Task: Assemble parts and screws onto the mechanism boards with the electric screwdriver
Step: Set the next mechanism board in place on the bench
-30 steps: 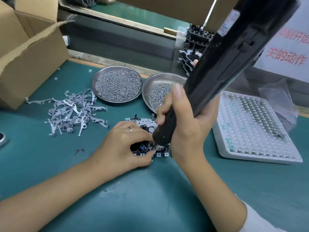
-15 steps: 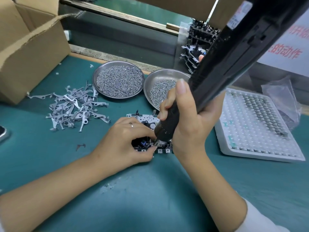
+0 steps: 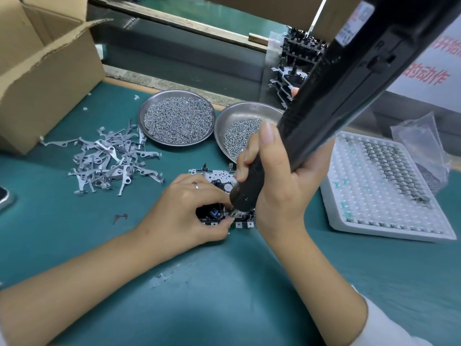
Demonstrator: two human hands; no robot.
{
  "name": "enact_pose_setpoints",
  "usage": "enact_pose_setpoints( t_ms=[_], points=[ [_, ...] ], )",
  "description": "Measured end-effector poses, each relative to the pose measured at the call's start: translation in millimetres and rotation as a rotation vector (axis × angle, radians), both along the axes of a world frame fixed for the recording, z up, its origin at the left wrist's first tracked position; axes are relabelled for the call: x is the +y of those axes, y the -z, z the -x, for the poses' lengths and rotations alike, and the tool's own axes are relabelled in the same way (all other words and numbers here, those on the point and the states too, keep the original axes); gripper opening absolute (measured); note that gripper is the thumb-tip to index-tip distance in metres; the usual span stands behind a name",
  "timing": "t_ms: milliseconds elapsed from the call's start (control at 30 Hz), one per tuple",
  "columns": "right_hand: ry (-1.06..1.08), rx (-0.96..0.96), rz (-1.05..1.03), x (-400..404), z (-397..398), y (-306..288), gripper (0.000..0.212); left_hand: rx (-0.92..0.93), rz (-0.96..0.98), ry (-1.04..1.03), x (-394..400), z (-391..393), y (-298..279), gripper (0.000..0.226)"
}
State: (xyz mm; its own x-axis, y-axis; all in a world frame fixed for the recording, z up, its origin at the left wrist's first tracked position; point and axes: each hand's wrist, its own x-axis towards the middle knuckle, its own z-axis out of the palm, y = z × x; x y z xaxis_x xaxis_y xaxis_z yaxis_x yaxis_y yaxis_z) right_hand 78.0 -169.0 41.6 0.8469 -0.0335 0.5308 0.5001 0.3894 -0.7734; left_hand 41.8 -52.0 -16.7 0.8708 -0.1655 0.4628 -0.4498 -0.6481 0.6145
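So a screw looks like it's being driven: the electric screwdriver (image 3: 252, 193) is gripped by the right hand (image 3: 282, 186), the mechanism board (image 3: 219, 177) on the surface is pinched steady by the left hand (image 3: 184, 216), and straight pressure is needed next.

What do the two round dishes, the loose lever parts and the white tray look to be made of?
Left dish and right dish: apparently bare metal, likely steel, given the dull grey sheen and rolled rims. Lever parts: thin, flat, matte grey, probably stamped sheet metal, though plastic cannot be ruled out. White tray: looks like moulded plastic or foam, matte, with a dimpled pocket grid.
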Motion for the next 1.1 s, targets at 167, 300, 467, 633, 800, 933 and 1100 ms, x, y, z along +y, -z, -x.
enact_pose_setpoints(
  t_ms=[167,300,467,633,800,933,1100],
  points=[
    [0.003,-0.036,-0.003,1,0,-2,0.017,0.010,0.013,-0.003,-1,1,-1,0.016],
    [-0.016,-0.028,0.007,1,0,-2,0.020,0.014,0.012,-0.004,0,1,-1,0.016],
    [0.002,0.004,0.031,3,-1,-2,0.025,-0.004,-0.001,-0.013,-1,1,0,0.014],
    [0.011,0.022,0.037,3,-1,0,0.028,-0.010,0.010,-0.021,-1,1,1,0.014],
    [-0.008,-0.003,0.020,3,-1,-1,0.023,-0.003,0.012,-0.020,-1,0,2,0.015],
    [-0.033,-0.004,0.004,2,1,0,0.022,-0.007,0.010,-0.020,0,1,2,0.015],
    [0.021,-0.034,-0.024,-10,-4,-5,0.016,0.009,0.012,0.000,0,1,-1,0.019]
  ],
)
